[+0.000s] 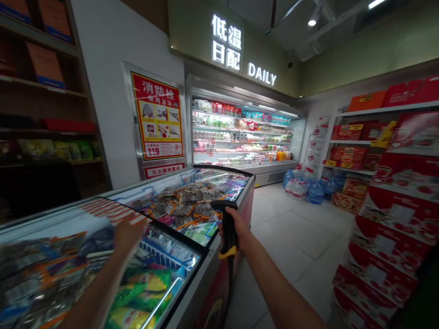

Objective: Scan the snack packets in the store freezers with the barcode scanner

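Note:
My right hand (240, 228) is wrapped round the grip of a black barcode scanner (229, 228) with a yellow base, held upright over the freezer's right edge. A dark cable hangs from its bottom. My left hand (127, 234) is over the near part of the chest freezer (219, 262), blurred, its fingers not clear. A red-and-white striped piece (108, 211) lies right at its fingertips; whether the hand grips it cannot be made out. Under the glass are several dark packets with orange edges (195, 197), green-and-yellow bags (146, 283) and a blue basket (164, 256).
A lit refrigerated shelf unit (240, 137) stands at the back. Stacked red cartons (391, 237) rise on the right, before shelves (356, 142) of boxes. Blue water bottles (315, 192) stand on the tiled floor (284, 224). Dark shelves (44, 84) line the left side.

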Motion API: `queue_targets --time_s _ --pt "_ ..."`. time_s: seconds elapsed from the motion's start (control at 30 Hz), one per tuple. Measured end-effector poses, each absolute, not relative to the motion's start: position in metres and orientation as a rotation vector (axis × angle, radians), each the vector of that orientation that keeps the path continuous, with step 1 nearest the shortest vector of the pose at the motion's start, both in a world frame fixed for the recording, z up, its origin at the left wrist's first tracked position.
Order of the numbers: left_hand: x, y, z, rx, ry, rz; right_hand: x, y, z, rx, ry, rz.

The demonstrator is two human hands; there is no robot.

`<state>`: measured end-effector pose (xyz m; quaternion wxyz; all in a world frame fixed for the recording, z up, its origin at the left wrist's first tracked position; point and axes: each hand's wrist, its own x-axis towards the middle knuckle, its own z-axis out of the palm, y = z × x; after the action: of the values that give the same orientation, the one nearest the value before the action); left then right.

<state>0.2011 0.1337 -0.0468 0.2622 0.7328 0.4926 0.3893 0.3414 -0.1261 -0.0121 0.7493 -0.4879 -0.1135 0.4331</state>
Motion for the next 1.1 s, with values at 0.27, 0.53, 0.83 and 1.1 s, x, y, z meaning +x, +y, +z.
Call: queue_targets --time_s 0.27,0.53,0.83,1.1 --pt "0.279 0.083 -0.072 2.340 1.306 0.623 0.346 -0.140 -0.016 -1.114 -0.248 0.939" --pt "0.283 0.085 -0.082 2.338 1.134 0.685 0.334 -0.128 -0.016 -1.132 -0.242 0.950" --pt "0.239 0.112 -0.074 1.541 0.753 0.563 0.316 -0.107 -0.018 -1.138 -0.285 1.076" --pt "0.192 0.149 -0.078 1.704 0.699 1.007 0.289 -0.083 -0.018 -1.161 -0.368 1.179"
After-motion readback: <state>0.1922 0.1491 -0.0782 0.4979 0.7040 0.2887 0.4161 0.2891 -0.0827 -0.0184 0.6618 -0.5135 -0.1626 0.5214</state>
